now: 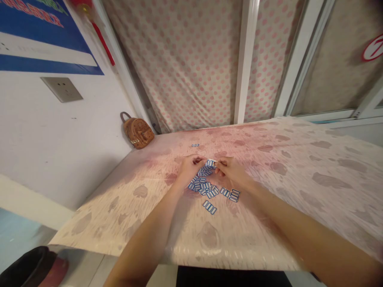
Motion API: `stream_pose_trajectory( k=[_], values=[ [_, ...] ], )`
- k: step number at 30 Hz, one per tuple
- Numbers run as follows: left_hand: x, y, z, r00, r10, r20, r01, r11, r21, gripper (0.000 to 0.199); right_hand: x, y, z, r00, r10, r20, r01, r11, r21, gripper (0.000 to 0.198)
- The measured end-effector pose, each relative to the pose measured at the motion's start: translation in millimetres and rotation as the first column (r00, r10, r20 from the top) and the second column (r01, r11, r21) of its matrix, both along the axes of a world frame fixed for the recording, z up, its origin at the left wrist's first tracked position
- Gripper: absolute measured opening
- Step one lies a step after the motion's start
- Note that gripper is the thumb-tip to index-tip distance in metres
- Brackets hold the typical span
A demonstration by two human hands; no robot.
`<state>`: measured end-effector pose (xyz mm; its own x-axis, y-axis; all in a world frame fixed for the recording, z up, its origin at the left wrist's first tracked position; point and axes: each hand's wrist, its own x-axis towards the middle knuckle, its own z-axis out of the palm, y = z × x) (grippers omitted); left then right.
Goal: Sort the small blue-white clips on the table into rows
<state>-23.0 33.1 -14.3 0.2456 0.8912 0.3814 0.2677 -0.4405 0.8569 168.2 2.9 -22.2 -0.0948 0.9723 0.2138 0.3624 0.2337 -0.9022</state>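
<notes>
A striped blue-and-white held piece (211, 163) is gripped between the left hand (189, 166) and right hand (229, 169), at the far end of the loose pile (203, 185) on the worktop (167, 235). Left end appears pinched by the left fingers, right end by the right; exact contact too small to be told. Two-end grip is probably used because the piece is small: tilt can be controlled from both sides, middle left uncovered. Pile is set between the forearms, so reach is short for either hand. A side group (230, 193) is laid just right of the pile, a near piece (210, 207) toward the front edge, a far piece (195, 145) beyond the hands; reason for spacing not shown. Brown bag (139, 133) is stood by the wall (98, 123), clear of the handling.
</notes>
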Motion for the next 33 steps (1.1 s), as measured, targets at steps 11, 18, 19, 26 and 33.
stream_pose_trajectory(
  k=[11, 18, 19, 26, 33],
  values=[
    [4, -2, -3.5, 0.993, -0.059, 0.099, 0.066, 0.995, -0.078, 0.013, -1, -9, 8, 0.993, -0.018, 0.121, 0.010, 0.998, 0.068, 0.028],
    [7, -1, -6.3, 0.994, -0.043, 0.098, 0.052, 0.995, -0.090, 0.010, -2, -10, 10, 0.976, -0.013, 0.219, -0.003, 0.997, 0.073, 0.027],
    [7, 0, -6.4, 0.995, -0.033, 0.094, 0.041, 0.996, -0.084, 0.010, -2, -10, 10, 0.973, -0.032, 0.228, 0.013, 0.996, 0.086, 0.023],
    [7, -3, -3.7, 0.992, 0.056, 0.117, -0.045, 0.994, -0.096, 0.012, -2, -10, 9, 0.932, -0.136, 0.335, 0.023, 0.947, 0.320, 0.044],
    [12, -10, 1.3, 0.989, 0.050, 0.141, -0.035, 0.994, -0.107, 0.013, -2, -11, 9, 0.892, -0.067, 0.447, -0.108, 0.929, 0.354, 0.029]
  ],
)
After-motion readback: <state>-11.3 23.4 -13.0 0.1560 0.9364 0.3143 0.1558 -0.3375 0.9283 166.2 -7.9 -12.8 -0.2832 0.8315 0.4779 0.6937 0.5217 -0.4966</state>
